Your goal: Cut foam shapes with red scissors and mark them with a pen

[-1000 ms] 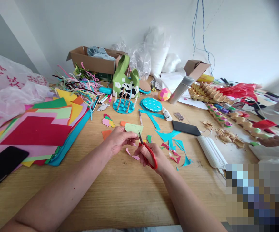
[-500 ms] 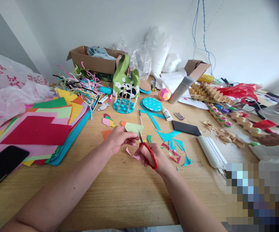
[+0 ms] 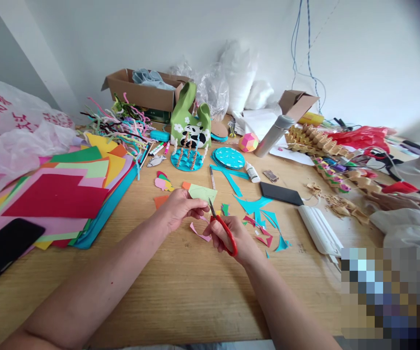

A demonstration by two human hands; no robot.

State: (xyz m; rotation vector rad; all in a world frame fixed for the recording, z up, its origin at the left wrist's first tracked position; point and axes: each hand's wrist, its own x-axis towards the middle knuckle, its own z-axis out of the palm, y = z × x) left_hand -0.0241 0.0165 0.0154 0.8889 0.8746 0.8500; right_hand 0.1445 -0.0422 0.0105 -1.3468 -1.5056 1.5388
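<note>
My left hand (image 3: 180, 209) is closed in a pinch on a small pink paper scrap (image 3: 199, 232) that hangs below my fingers over the wooden table (image 3: 180, 291). My right hand (image 3: 233, 238) grips red-handled scissors (image 3: 224, 231), whose blades point up toward the left fingertips. A pale green paper piece (image 3: 203, 193) lies just beyond my left hand. Turquoise and red offcuts (image 3: 262, 218) are scattered to the right of the scissors.
A stack of coloured foam sheets (image 3: 60, 194) and a black phone (image 3: 2, 250) lie at left. Pipe cleaners (image 3: 118, 124), cardboard boxes (image 3: 140, 92), a green panda bag (image 3: 190, 121), a silver flask (image 3: 273, 136) and a black pad (image 3: 280, 193) stand farther back. Another person's hand (image 3: 388, 200) works at right.
My hands have stayed almost still with the scissors and scrap. The other person's hand at right has shifted left and up.
</note>
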